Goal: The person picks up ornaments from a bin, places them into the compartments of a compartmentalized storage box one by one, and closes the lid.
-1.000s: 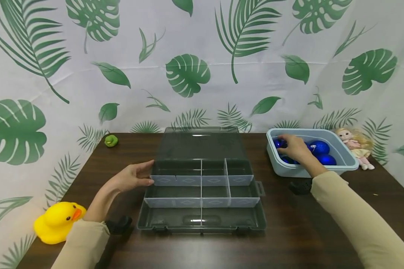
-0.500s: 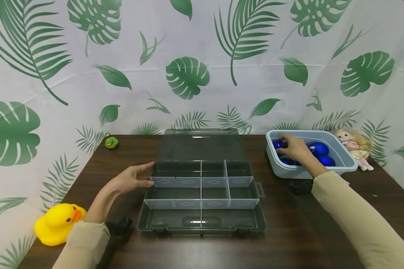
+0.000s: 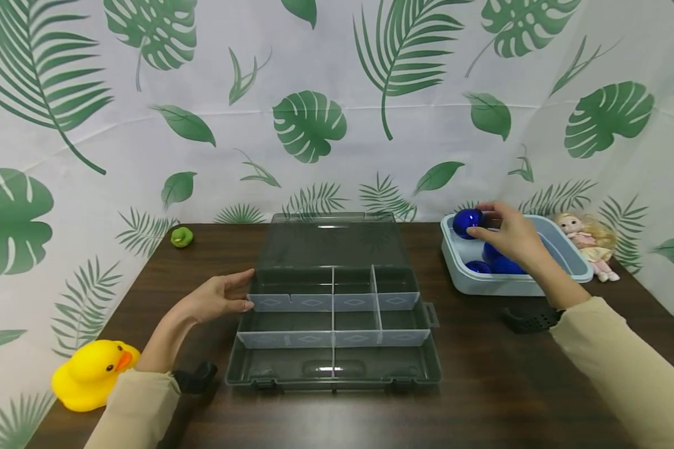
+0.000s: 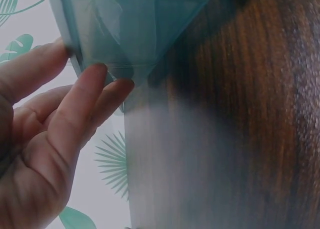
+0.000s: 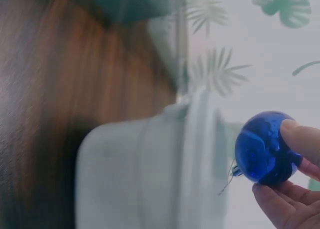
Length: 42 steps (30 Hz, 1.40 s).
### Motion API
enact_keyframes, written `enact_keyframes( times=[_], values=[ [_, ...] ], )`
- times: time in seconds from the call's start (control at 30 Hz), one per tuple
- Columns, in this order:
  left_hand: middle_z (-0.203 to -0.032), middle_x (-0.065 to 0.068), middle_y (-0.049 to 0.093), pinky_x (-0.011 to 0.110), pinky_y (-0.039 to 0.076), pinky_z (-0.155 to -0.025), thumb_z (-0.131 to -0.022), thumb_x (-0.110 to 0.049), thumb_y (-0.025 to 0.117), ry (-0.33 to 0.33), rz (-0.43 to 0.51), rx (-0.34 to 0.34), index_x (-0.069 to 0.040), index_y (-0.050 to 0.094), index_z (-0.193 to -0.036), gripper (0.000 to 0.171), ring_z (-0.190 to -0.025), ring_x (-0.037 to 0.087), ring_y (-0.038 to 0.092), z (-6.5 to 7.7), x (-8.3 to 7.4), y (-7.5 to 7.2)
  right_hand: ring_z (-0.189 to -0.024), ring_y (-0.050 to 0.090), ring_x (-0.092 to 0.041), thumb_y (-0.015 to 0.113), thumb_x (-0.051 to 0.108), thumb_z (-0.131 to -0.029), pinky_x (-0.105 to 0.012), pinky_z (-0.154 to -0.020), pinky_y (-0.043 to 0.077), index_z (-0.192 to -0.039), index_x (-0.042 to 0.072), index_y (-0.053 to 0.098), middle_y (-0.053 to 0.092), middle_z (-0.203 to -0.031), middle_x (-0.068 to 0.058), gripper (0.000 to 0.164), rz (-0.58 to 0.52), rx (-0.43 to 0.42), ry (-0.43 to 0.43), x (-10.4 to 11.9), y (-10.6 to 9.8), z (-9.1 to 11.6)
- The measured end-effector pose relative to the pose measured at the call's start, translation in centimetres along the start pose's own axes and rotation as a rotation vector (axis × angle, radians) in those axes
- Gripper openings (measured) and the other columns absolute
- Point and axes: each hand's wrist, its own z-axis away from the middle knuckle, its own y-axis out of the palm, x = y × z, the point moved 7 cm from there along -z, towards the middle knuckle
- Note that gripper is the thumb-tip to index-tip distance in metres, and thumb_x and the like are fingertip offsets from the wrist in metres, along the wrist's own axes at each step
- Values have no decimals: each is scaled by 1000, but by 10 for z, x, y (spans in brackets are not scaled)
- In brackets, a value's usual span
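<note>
The right hand [image 3: 511, 234] pinches a ball [image 3: 468, 223] over the tub [image 3: 494, 285]; leftward lies the box [image 3: 294, 321], touched by the left hand [image 3: 216, 296], fingers loosely extended.

Beige sleeves [image 3: 623, 358] (plain ones), black wrist mounts [image 3: 195, 378]

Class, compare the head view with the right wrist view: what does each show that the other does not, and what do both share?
Only the head view: the left hand, yellow duck, small green duck, doll and other blue balls inside the light blue tub.

Only the right wrist view: the thin thread at the held ball's cap.

Both: the right hand holding that ball, the tub, the table and the leaf-patterned backdrop.
</note>
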Motion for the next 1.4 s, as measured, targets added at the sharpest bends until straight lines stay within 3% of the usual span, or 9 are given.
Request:
enact_keyframes(
  times=[0.1, 0.23, 0.33, 0.63, 0.8, 0.97, 1.23, 1.4],
  values=[
    [-150, 32, 16, 44, 48, -93, -88, -7, 65, -7, 4, 0, 12, 19, -144, 75, -129, 45, 38, 0, 0, -1, -121, 45, -48, 64, 29, -90, -61, -97, 38, -135, -1, 41, 44, -135, -31, 58, -62, -10, -24, 17, -2, 3],
    [-149, 32, 18, 46, 47, -94, -87, -9, 66, -10, -20, -11, 11, 21, -144, 75, -131, 45, 35, 1, -1, -2, -120, 48, -46, 63, 24, -91, -55, -94, 43, -135, -1, 41, 46, -134, -29, 55, -177, 40, -108, 47, 10, 4],
    [-149, 32, 18, 46, 47, -94, -87, -9, 66, -10, -16, -12, 11, 21, -144, 75, -130, 45, 36, 1, -1, -2, -118, 52, -43, 62, 22, -92, -52, -94, 45, -135, -1, 41, 48, -132, -27, 54, -271, 117, -169, 70, 27, 3],
    [-149, 31, 20, 47, 47, -94, -87, -10, 66, -15, -41, -9, 11, 22, -144, 75, -133, 44, 30, -1, -2, 0, -114, 56, -32, 64, 13, -90, -37, -91, 51, -132, 1, 47, 55, -125, -22, 47, -513, 341, -231, 131, 88, -1],
    [-148, 32, 20, 47, 46, -95, -88, -10, 66, -19, -42, -4, 12, 21, -144, 75, -134, 45, 27, -1, -2, 0, -115, 56, -32, 64, 14, -90, -44, -95, 48, -132, 3, 48, 56, -125, -21, 47, -542, 449, -227, 162, 118, 3],
    [-148, 33, 19, 47, 46, -95, -88, -11, 66, -30, -25, -4, 11, 20, -144, 76, -134, 45, 29, 1, -1, 0, -115, 56, -30, 64, 13, -90, -40, -95, 49, -131, 3, 49, 57, -124, -19, 45, -571, 515, -215, 183, 141, 8],
    [-148, 33, 19, 47, 47, -94, -88, -14, 67, -30, -36, -9, 9, 21, -145, 77, -130, 45, 36, 2, 0, 0, -100, 63, -24, 66, 13, -88, -40, -84, 54, -126, -1, 53, 62, -112, -18, 42, -505, 515, -182, 186, 170, 15],
    [-148, 34, 18, 45, 48, -93, -88, -14, 67, -15, -27, -11, 10, 21, -144, 77, -129, 45, 37, 2, 0, 0, -93, 65, -21, 69, 20, -87, -36, -75, 57, -121, 1, 56, 66, -107, -16, 42, -433, 447, -168, 184, 176, 16]
  ],
)
